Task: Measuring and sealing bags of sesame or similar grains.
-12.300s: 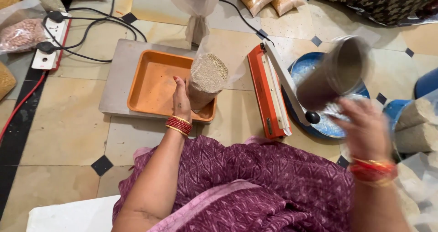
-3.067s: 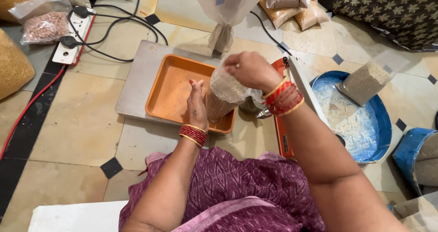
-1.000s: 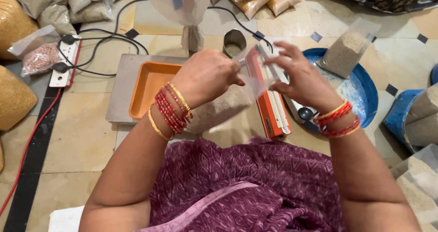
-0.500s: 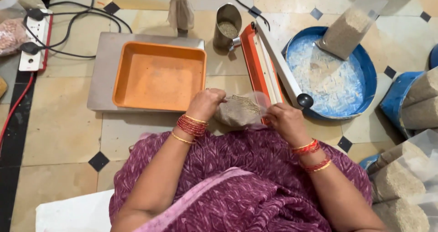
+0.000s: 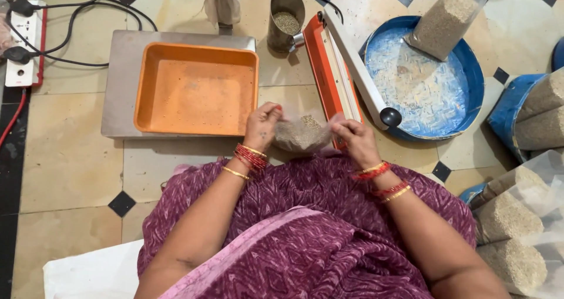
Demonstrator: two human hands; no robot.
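Fingers of both hands pinch the two ends of a small clear plastic pouch filled with grey-brown grain (image 5: 301, 135). From the head camera, the left hand (image 5: 262, 125) grips the pouch's left end, fingertips pressed together on the film, while the right hand (image 5: 355, 141) nips the pouch's right end, where the loose plastic gathers. Between them the pouch lies with its long axis running left to right, held just above the person's lap in purple patterned cloth (image 5: 305, 216). Both hands touch the pouch, so neither is nearer than the other.

Just beyond the right hand, and touching the pouch's far right corner as far as can be told, lies the orange and white bar-shaped heat sealer (image 5: 336, 69), its long axis running away from the person, its arm raised. To the left of it an orange rectangular plastic tray (image 5: 197, 90) rests on a flat grey metal scale plate (image 5: 117, 87). A steel cup holding grain (image 5: 286, 17) stands beyond the sealer, and a round blue basin dusted with white (image 5: 464, 69) sits well to the right.
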